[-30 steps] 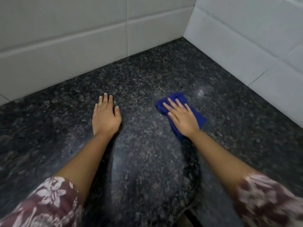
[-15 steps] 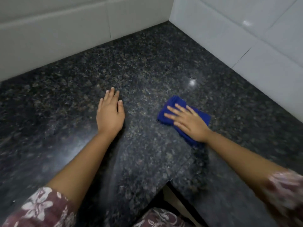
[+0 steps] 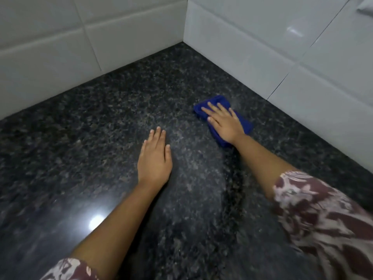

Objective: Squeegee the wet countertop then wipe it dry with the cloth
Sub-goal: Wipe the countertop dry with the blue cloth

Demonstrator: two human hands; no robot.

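The right hand [image 3: 226, 123] lay flat, fingers spread, on a folded blue cloth [image 3: 222, 118] pressed against the dark speckled countertop [image 3: 101, 138], toward the far right near the white tiled wall [image 3: 282, 57]. The left hand [image 3: 154, 158] rested palm down on the bare stone, nearer and to the left, well apart from the cloth. Patterned maroon sleeves [image 3: 323, 215] covered both upper arms. A bright glare spot [image 3: 96, 221] showed on the near left of the stone.
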